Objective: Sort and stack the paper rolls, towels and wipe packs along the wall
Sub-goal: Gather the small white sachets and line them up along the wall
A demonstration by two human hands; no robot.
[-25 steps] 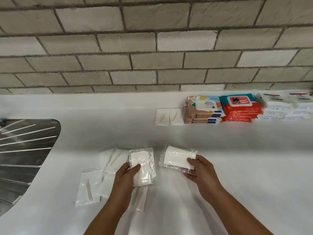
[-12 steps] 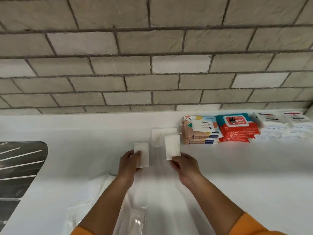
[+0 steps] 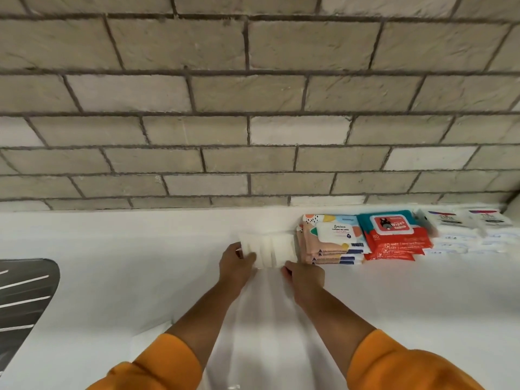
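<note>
Two small white towel packets in clear wrap lie side by side near the wall. My left hand (image 3: 236, 263) grips the left packet (image 3: 249, 245) at its near edge. My right hand (image 3: 304, 277) pinches the near edge of the right packet (image 3: 282, 249). Both packets rest on or just above other flat white packets by the wall; the blur hides whether they touch. Right of them stand a peach wipe pack stack (image 3: 330, 240), a red and teal wipe pack stack (image 3: 394, 235) and white wipe packs (image 3: 467, 232).
A grey brick wall (image 3: 253, 108) rises behind the white counter (image 3: 112, 263). A steel sink drainboard (image 3: 25, 299) is at the left edge. Clear plastic packets (image 3: 152, 333) lie near my left sleeve.
Both hands carried the two white packets from the counter's middle up to the wall, next to the peach wipe stack. My head tilted up and forward, so the loose packets slipped out of sight.
</note>
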